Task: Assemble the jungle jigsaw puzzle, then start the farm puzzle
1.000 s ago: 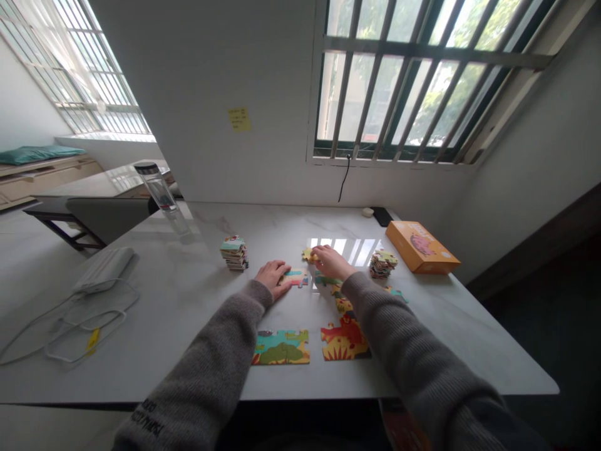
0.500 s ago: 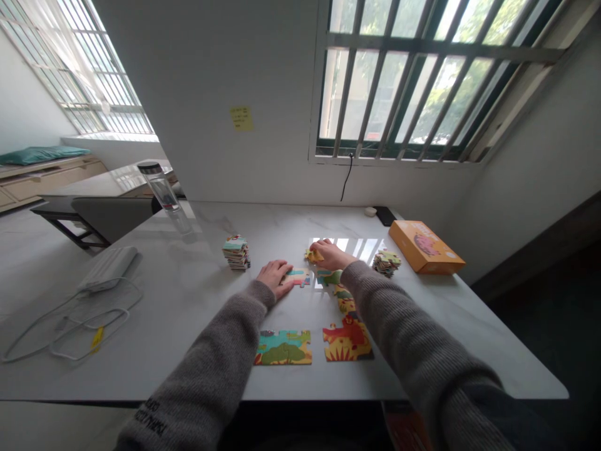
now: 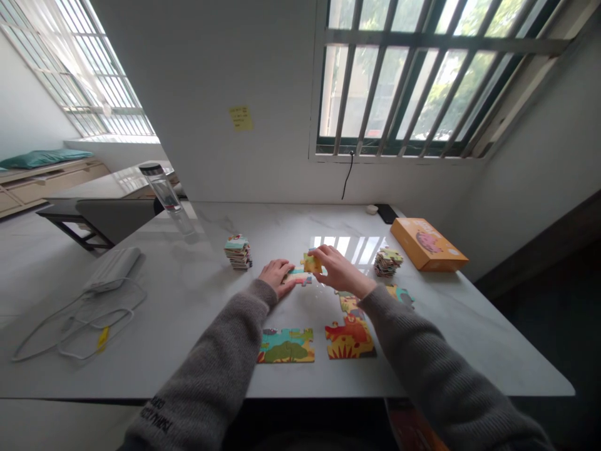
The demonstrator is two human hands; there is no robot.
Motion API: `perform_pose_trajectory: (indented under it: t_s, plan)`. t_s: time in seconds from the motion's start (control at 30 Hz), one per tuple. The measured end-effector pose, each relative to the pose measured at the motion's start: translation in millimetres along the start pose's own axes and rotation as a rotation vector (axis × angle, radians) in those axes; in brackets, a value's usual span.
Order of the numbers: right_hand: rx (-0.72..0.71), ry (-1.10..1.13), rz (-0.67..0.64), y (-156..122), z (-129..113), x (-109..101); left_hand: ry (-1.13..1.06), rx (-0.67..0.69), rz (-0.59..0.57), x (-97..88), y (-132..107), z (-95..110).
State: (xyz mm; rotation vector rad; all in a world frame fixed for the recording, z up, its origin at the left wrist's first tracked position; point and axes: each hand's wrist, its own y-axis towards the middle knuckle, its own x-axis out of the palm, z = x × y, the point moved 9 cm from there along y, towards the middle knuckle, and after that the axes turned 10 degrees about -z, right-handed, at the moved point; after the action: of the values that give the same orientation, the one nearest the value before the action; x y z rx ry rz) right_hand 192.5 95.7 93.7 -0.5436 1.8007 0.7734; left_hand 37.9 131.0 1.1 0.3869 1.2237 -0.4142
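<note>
The green-tree puzzle section [image 3: 286, 346] lies flat near the front edge of the white marbled worktop [image 3: 188, 307]. Just right of that section, across a narrow gap, is the red-and-orange puzzle section [image 3: 350, 341]. Beyond the tree section, the left hand [image 3: 276, 274] rests palm down, thumb apart from the fingers, touching a pale puzzle strip [image 3: 299, 277]. Beyond the tree section and slightly right, the right hand [image 3: 341, 269] pinches a yellow puzzle piece [image 3: 310, 262] between thumb and fingers; whether it touches the strip I cannot tell. Farther back from the tree section stand two puzzle-piece stacks, the left stack [image 3: 238, 253] and the right stack [image 3: 387, 262], with an orange box [image 3: 429, 244] farthest to its right.
</note>
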Motion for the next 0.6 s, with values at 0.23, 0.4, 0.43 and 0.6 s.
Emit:
perform_pose_trajectory:
  t_s: [0.23, 0.4, 0.43, 0.6]
  plan:
    - [0.002, 0.159, -0.121, -39, -28, 32, -0.005, 0.011, 0.016, -0.3, 0, -1]
    - [0.037, 0.119, -0.23, -44, -34, 49, -0.016, 0.015, 0.012, -0.5, -1, -1]
    - [0.035, 0.112, -0.235, -45, -35, 50, -0.022, 0.016, 0.017, -0.9, -1, 0]
    - [0.02, 0.095, -0.227, -46, -35, 52, -0.038, 0.038, 0.07, -9.8, -9, 18]
